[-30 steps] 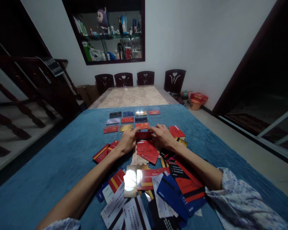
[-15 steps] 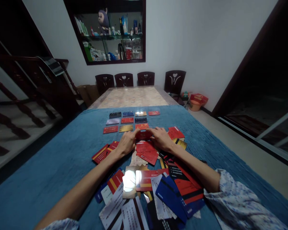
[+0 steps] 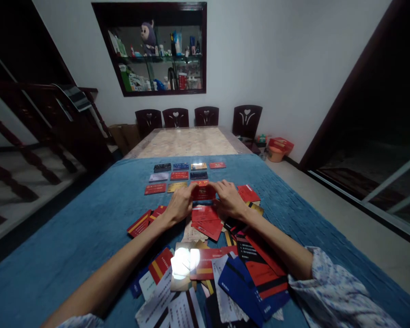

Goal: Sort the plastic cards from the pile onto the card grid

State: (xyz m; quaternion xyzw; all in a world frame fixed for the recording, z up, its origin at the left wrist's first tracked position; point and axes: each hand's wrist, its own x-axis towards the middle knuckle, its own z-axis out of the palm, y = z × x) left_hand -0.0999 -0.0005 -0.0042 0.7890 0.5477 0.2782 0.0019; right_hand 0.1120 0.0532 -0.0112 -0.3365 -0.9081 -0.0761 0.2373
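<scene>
Between my two hands stands a red card [image 3: 204, 193], gripped at its ends, perhaps with others behind it. My left hand [image 3: 180, 202] is closed on its left end, and my right hand [image 3: 229, 200] on its right end. Just below lie loose red cards [image 3: 205, 213]. Beyond my hands, cards are laid out in rows, among them a gold card [image 3: 177, 187], a red card [image 3: 155, 188] and an orange-red card [image 3: 199, 183] partly hidden by the held one. Nearer me spreads a heap of overlapping cards, with a blue card [image 3: 241, 284] and a white card [image 3: 186, 312].
A blue cloth [image 3: 99, 228] covers the near part of the marble-topped table [image 3: 191, 141]. More red cards [image 3: 140, 223] lie left of my left forearm, and another red card [image 3: 248, 193] lies beyond my right wrist. Dark chairs [image 3: 248, 122] stand behind the table.
The held red card is tilted so that more of its face shows. Both hands keep their grip in nearly the same place. The camera view has shifted slightly upward.
</scene>
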